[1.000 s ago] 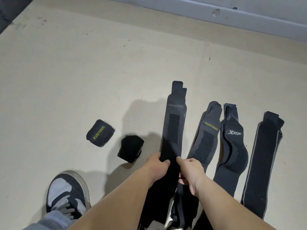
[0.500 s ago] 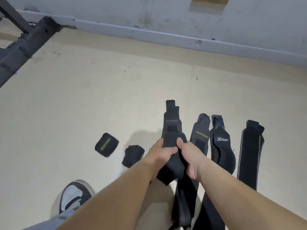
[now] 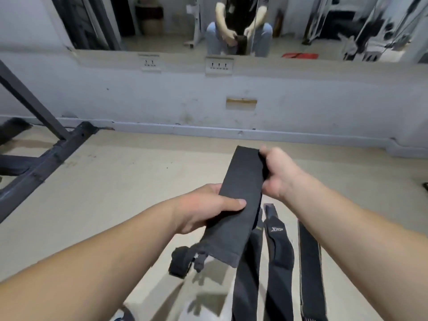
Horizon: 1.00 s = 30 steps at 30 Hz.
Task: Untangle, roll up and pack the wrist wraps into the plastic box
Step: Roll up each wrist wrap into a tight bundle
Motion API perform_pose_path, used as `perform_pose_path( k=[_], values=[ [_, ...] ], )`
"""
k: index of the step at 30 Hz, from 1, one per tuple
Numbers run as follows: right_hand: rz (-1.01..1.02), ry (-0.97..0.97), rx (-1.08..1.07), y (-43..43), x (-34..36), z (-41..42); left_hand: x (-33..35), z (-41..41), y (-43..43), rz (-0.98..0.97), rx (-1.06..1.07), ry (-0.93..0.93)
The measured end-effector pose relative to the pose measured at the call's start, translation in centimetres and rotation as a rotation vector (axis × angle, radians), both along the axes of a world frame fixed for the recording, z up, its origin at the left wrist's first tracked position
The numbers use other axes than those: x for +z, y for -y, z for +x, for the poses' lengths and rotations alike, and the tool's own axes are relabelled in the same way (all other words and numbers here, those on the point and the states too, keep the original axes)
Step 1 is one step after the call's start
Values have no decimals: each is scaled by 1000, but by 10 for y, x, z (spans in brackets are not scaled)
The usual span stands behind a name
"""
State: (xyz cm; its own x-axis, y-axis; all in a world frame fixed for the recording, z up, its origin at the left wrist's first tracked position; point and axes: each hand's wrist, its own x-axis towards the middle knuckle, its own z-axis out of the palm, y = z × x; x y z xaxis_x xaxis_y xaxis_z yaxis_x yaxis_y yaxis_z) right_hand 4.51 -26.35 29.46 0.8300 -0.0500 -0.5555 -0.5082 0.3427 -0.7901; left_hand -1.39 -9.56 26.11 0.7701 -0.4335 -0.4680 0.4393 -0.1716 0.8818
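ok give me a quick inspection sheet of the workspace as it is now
surface: beige floor
job's things: black wrist wrap held above the floor, thumb loop dangling; XTEP wrap, grey-edged wrap and a third wrap lie flat side by side; plastic box not identifiable
clutter: nothing seen
hands: left hand grips the held wrap's middle; right hand grips its far end
cables: nothing seen
surroundings: metal frame at left, wall mirror, sockets below it

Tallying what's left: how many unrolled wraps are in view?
4. Held wrap between left hand and right hand; three on the floor beneath: left wrap partly behind it, middle wrap, right wrap. Arms may hide others.
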Motion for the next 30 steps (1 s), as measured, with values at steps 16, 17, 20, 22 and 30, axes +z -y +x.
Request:
perform_pose_path(
  k=[16, 17, 20, 22, 30],
  values=[
    [-58, 166, 166, 39, 60, -94, 66, -46, 51, -200, 90, 214],
    [-46, 151, 155, 40, 57, -91, 63, -46, 50, -180, 86, 207],
    [-12, 172, 145, 49, 51, -83, 70, -44, 56, -166, 90, 205],
    [-1, 206, 167, 54, 47, -78, 73, -43, 62, -114, 105, 260],
    [-103, 246, 291, 70, 38, -78, 67, -24, 71, 10, 75, 335]
  ],
)
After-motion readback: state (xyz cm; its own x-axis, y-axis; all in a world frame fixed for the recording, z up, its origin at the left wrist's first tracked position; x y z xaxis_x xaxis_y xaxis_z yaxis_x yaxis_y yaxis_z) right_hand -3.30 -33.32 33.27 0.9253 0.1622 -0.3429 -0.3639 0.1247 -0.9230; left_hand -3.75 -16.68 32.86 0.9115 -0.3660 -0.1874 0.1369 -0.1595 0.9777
